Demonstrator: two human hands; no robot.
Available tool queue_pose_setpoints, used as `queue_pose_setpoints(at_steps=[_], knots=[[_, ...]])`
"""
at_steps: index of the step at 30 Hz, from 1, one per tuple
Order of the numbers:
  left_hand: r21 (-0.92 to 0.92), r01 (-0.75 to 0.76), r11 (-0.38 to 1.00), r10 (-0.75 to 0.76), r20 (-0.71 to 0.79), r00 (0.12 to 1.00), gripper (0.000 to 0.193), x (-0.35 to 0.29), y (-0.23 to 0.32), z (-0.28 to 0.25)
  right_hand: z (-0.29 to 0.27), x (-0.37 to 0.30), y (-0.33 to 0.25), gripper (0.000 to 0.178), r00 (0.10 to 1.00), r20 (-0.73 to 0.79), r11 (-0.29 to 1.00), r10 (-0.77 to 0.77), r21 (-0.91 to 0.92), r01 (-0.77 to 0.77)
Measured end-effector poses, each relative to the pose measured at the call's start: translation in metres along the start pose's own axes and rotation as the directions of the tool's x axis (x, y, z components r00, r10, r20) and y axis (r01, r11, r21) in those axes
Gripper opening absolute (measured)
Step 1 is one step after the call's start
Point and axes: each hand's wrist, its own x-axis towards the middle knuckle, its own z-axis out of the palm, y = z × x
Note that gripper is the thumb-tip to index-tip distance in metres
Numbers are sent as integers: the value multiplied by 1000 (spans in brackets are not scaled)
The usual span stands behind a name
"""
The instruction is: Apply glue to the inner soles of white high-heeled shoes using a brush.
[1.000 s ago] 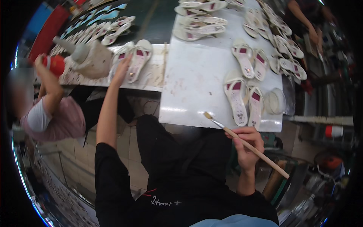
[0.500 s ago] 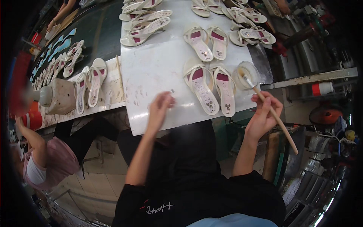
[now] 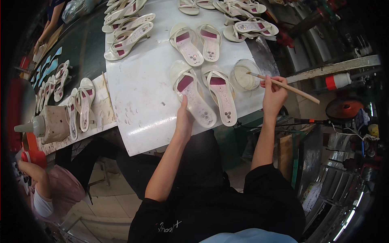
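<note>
My left hand [image 3: 185,121] grips the side of a white thong sandal [image 3: 199,106] near its heel, thumb on the edge of the insole and fingers hidden beneath. Its mate [image 3: 221,99] lies just to the right, touching the white board [image 3: 150,93]. Between the fingertips of my right hand [image 3: 275,94] is a wooden-handled brush [image 3: 300,92]. Its tip dips into a clear round bowl [image 3: 234,81] of whitish stuff at the board's right edge. Another pair of sandals [image 3: 189,48] with dark red patches sits just beyond.
More white sandals [image 3: 131,37] line the board's far left, and others [image 3: 255,27] its far right. A pair [image 3: 86,105] stands on the side bench, next to a beige block-like thing [image 3: 56,121]. At far left a person in pink [image 3: 60,190] sits. A metal rail [image 3: 336,67] runs off rightward.
My left hand has come from above the bare board to the near left sandal and taken hold of it. The brush has swung flatter, its tip still at the bowl. The whole view has shifted.
</note>
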Motion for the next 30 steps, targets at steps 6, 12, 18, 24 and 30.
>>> queue_pose_setpoints(at_steps=[6, 12, 18, 24, 30], knots=[[74, -71, 995, 82, -167, 983, 59, -7, -8, -36, 5, 16, 19, 18, 998, 2, 973, -62, -221, 61], [79, -177, 981, 192, -290, 938, 57, -28, 1, -56, 10, 17, 27, 17, 993, 118, 932, 0, -360, 43], [86, -210, 974, 222, -165, 961, 58, -54, 23, -56, 7, 6, -8, 15, 989, 83, 986, -122, -101, 131], [31, -187, 982, 189, -74, 979, 62, -64, 27, -73, 6, -4, 4, 15, 995, 100, 999, -23, 35, 20], [80, -108, 991, 114, -79, 990, 62, -69, 18, -88, 2, -4, 10, 20, 999, 46, 994, -18, 105, 13]])
